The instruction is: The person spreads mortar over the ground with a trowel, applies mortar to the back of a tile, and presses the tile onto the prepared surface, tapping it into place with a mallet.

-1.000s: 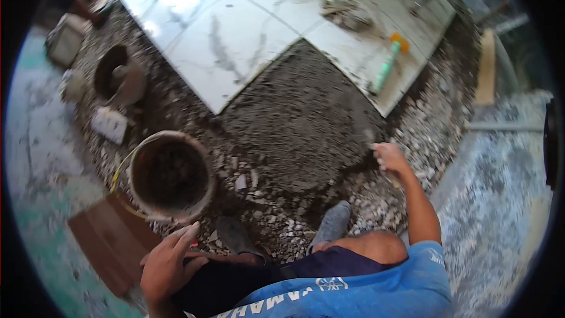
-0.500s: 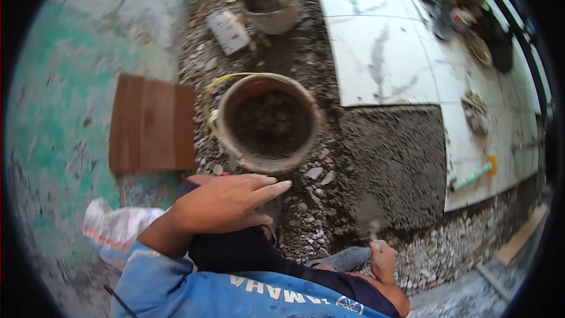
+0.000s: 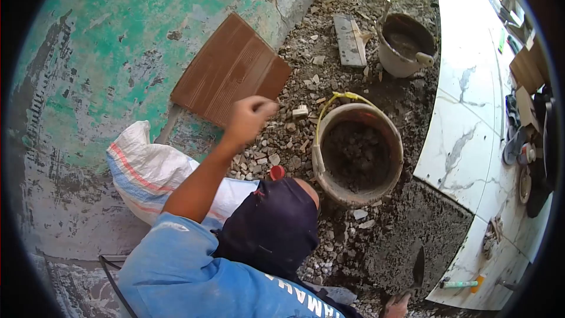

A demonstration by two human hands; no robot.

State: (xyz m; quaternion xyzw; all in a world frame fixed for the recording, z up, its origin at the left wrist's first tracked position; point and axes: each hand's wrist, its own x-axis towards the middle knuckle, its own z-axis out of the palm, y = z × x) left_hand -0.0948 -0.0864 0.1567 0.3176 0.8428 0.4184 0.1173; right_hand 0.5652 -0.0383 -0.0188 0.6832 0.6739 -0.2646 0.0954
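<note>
My left hand (image 3: 250, 121) is raised near the lower right edge of a ribbed brown tile (image 3: 226, 68), its fingers curled in and nothing visible in them. At the bottom edge, my right hand (image 3: 397, 306) grips a trowel (image 3: 419, 268), whose blade lies over the rough grey mortar bed (image 3: 412, 229). Between the hands and farther forward stands a bucket (image 3: 316, 156) of dark mortar, with a yellow handle. The brown tile leans on the left, over the green patchy surface.
White marbled tiles (image 3: 462, 147) run along the right, with a green-handled tool (image 3: 459, 284) on them. A second bucket (image 3: 400, 66) and a small board (image 3: 349, 41) stand farther off on gravel. A white sack (image 3: 150, 168) and a red cup (image 3: 277, 172) lie near my left arm.
The view has swung left. My left hand has gone from beside the bucket to the brown tile, and its spread fingers have curled. My right hand still holds the trowel.
</note>
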